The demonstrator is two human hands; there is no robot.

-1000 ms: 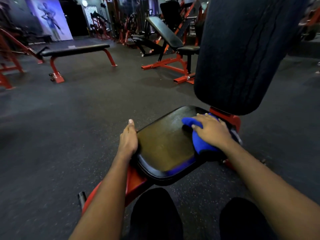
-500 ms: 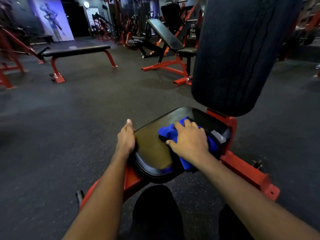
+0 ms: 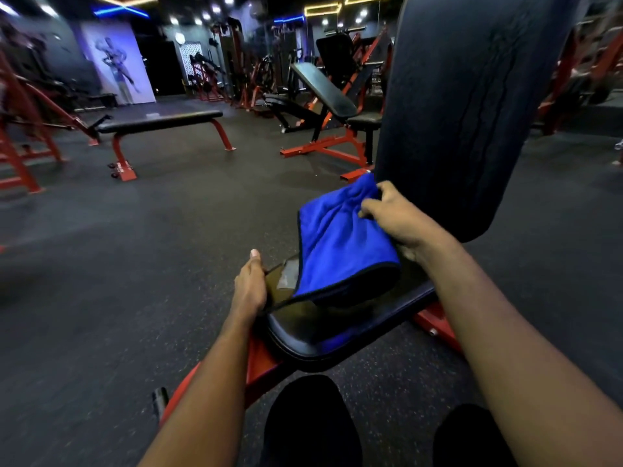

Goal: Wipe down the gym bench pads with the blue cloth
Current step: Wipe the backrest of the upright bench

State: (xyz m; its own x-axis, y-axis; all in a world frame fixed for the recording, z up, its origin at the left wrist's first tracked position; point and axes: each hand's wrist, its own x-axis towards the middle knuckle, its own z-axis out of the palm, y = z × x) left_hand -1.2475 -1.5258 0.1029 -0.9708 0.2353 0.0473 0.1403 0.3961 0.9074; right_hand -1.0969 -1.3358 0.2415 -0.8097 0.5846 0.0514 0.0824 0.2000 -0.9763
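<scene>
Cloth [image 3: 340, 244] is hanging in the air over the seat pad [image 3: 337, 335], just past the person's knees [image 3: 303, 416] in black at the bottom of the view. It's blue with dark trim, spreading open like a sheet. Its bottom edge is dangling right over the pad, and I can't tell if it's actually touching.

The right arm is reaching forward from the lower right. The right hand [image 3: 401, 220] is pinching the cloth's top edge, thumb and fingers curling around the bunched fabric. The left arm is stretching straight out, and the left hand [image 3: 249, 288] is resting against the pad's left edge with the thumb lying flat and pointing forward. Its fingers are hiding under the hand, so I can't tell if they're gripping or just loose.

The pad is looking shiny, with a pale patch showing beside the cloth, and it's sitting on a red frame [image 3: 259, 362]. Right behind the cloth, the back pad [image 3: 472, 112] is standing nearly upright, black with creases running down it.

Further out on the dark floor [image 3: 135, 264], a flat bench [image 3: 161, 121] is sitting to the left and an incline bench [image 3: 323, 89] near the middle, both on red legs. Way back, a poster [image 3: 118, 62] is glowing on the wall and lights [image 3: 229, 0] are shining overhead.
</scene>
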